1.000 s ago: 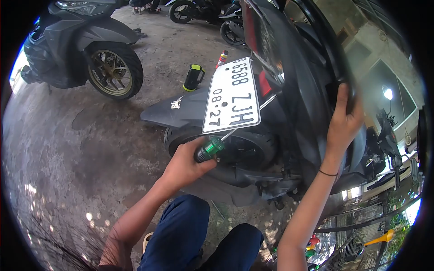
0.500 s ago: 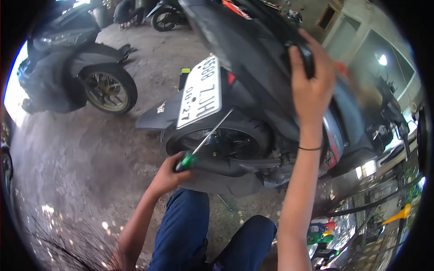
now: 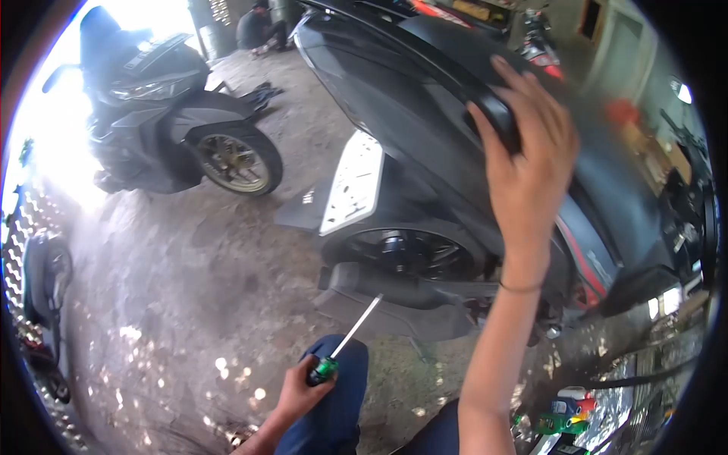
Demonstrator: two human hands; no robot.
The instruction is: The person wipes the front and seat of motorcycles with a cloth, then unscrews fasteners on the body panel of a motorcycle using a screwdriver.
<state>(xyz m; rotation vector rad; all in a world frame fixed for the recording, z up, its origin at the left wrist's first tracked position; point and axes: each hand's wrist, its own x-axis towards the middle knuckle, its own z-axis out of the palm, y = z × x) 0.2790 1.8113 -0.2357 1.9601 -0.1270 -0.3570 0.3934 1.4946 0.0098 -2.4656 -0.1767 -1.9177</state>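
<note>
My left hand [image 3: 305, 389] is closed around the green and black handle of a screwdriver [image 3: 356, 327]. Its bare metal shaft slants up and to the right, with the tip in front of the silencer [image 3: 368, 282] of a dark motor scooter [image 3: 432, 163]; I cannot tell whether they touch. Up at the tail, my right hand [image 3: 533, 144] grips the black grab rail [image 3: 497, 114], thumb on one side and fingers over the other. Below the tail are a white number plate [image 3: 353, 182], washed out by glare, and the rear wheel [image 3: 402, 252].
Another scooter [image 3: 163, 121] stands at the left, its front wheel [image 3: 239, 163] towards me. A person [image 3: 260, 30] crouches at the back. Coloured bottles [image 3: 567, 413] are at the lower right. A parked motorcycle [image 3: 47, 303] shows at the left edge.
My left hand has lowered the screwdriver from beside the rear wheel to above my knee. My right hand stays at the grab rail. The camera view has shifted, moving the scooters rightward.
</note>
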